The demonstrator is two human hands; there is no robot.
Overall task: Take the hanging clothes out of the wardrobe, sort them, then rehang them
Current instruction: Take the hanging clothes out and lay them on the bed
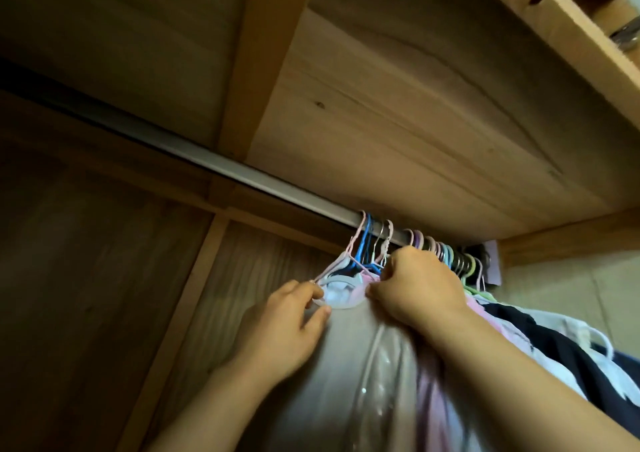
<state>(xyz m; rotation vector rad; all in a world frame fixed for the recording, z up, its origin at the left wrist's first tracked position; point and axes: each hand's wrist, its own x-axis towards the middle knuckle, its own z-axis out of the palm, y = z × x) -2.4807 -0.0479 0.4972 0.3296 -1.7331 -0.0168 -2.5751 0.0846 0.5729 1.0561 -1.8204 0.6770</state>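
Several pink, blue and green hangers (367, 243) hook over the metal rail (221, 171) at its right end. The leftmost garment (346, 365) is pale grey-white and partly wrapped in clear plastic. My left hand (287, 327) pinches its collar on the left side, thumb and fingers curled on the fabric. At the collar's right side, just below the hooks, my right hand (419, 285) grips the same garment. Pink, dark navy and white clothes (554, 347) hang bunched to the right.
A wooden shelf (415, 105) runs close above the rail. The wardrobe's dark wooden back panel (86, 278) and a vertical divider (180, 313) lie to the left, where the rail is bare. A metal hinge (627, 36) shows at the top right.
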